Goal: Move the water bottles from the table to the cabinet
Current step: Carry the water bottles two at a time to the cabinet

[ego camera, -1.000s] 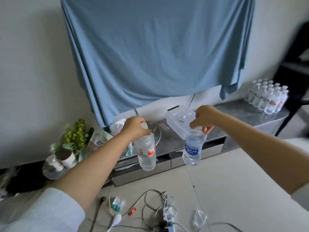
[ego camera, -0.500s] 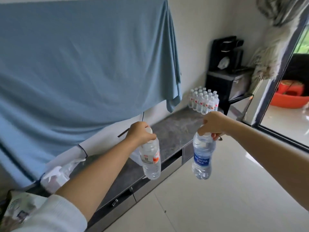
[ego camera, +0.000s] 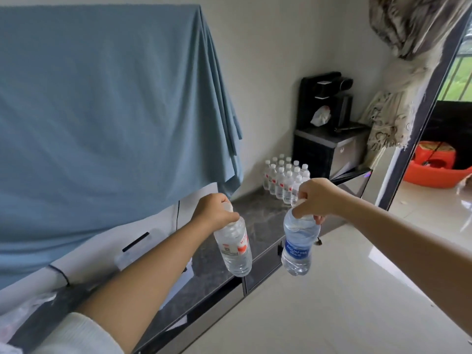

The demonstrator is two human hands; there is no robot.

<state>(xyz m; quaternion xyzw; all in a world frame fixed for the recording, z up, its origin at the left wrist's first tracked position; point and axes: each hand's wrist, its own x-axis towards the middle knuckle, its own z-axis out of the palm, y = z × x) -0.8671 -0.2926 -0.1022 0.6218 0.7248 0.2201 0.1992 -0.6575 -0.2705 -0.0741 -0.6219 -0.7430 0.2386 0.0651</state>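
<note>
My left hand [ego camera: 213, 212] grips the neck of a clear water bottle with a red and white label [ego camera: 234, 247], which hangs tilted over the low dark marble-topped cabinet [ego camera: 263, 221]. My right hand [ego camera: 315, 198] holds a second clear bottle with a blue label [ego camera: 297, 247] by its top, hanging above the cabinet's front edge. A group of several small water bottles [ego camera: 284, 177] stands at the far end of the cabinet top.
A blue cloth [ego camera: 102, 111] drapes over something on the wall above the cabinet. A black machine on a dark stand [ego camera: 329, 118] is past the cabinet's end. Pale tiled floor [ego camera: 357, 290] lies to the right, with a glass door frame [ego camera: 421, 111] and an orange basin [ego camera: 439, 167] beyond.
My view has swung right along the cabinet, away from the plants and floor cables. Both hands still carry their bottles and are now nearer the standing bottles at the far end.
</note>
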